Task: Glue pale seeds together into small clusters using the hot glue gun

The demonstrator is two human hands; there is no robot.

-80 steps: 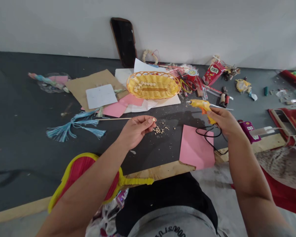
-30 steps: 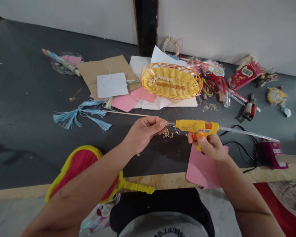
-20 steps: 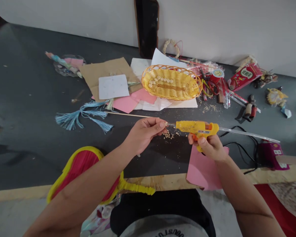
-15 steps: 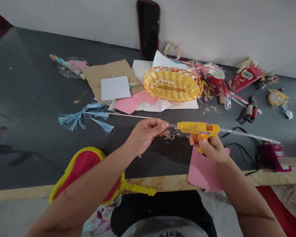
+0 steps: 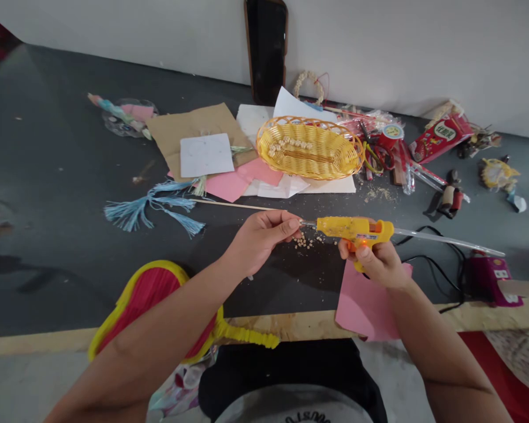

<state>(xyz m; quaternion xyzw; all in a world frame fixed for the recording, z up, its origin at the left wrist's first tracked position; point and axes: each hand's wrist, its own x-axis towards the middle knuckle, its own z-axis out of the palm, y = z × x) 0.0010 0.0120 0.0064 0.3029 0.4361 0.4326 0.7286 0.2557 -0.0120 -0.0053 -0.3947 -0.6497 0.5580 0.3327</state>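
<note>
My right hand (image 5: 377, 258) is wrapped round the handle of a yellow hot glue gun (image 5: 348, 227), its orange light glowing. A clear glue stick (image 5: 445, 239) sticks out of the gun's back end. In a pinch at the nozzle's tip, my left hand (image 5: 268, 232) holds a small beige piece (image 5: 300, 222), mostly hidden by the fingers. Behind that hand runs a thin wooden stick (image 5: 238, 205); I cannot tell whether the fingers touch it. Several small beige bits (image 5: 304, 241) lie scattered on the table below the nozzle.
A yellow wicker basket (image 5: 311, 167) with beige pieces stands beyond my hands. Blue tassels (image 5: 130, 214) lie left, a red and yellow fan-shaped piece (image 5: 152, 294) at the front edge. Pliers (image 5: 449, 197), a pink sheet (image 5: 365, 305), a black cord (image 5: 456, 258) and a purple box (image 5: 489, 279) are at right.
Both hands keep nearly the same pose, with the nozzle still at the left fingertips. The view has shifted very slightly.
</note>
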